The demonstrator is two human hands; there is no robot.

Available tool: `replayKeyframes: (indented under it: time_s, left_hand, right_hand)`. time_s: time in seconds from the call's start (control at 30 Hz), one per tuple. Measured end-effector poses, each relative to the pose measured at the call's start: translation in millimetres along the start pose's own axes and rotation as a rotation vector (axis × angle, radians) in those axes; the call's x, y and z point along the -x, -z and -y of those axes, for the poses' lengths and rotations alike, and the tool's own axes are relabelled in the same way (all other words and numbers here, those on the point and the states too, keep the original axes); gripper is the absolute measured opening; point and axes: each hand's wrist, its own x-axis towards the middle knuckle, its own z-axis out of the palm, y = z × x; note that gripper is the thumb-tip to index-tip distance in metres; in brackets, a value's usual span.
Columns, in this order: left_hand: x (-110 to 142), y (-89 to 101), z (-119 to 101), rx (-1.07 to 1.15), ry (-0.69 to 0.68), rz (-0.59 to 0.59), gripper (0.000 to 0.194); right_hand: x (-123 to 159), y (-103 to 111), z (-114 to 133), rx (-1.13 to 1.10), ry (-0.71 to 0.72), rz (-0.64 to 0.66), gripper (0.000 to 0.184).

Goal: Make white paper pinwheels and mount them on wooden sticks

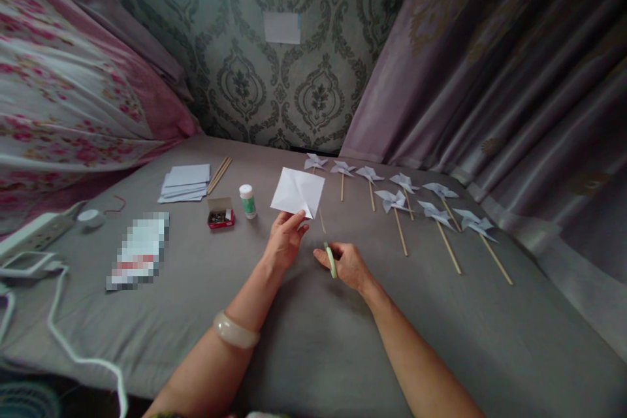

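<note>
A square sheet of white paper [297, 191] with fold creases is pinched at its lower corner by my left hand [287, 238], held up above the grey cloth. In my right hand [347, 264] is a pair of scissors [330, 261] with pale green handles. Their thin blades point up and away, just right of the paper and apart from it. Beyond my right hand several white paper pinwheels [393, 201] on wooden sticks lie in rows.
Left of the paper stand a glue bottle [248, 202] and an open small box [221, 217] of metal pieces. Behind are wooden sticks [219, 175] and stacked white paper [185, 183]. A blurred packet [140, 251], power strip [36, 235] and white cable [78, 358] lie at left.
</note>
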Motion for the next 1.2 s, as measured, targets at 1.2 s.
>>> replayKeyframes:
  time_s: [1.2]
  left_hand:
    - [-0.7, 4.6, 12.0, -0.427, 0.069, 0.020, 0.029]
  right_hand:
    - [-16.1, 25.9, -2.1, -0.366, -0.043, -0.454, 0.035]
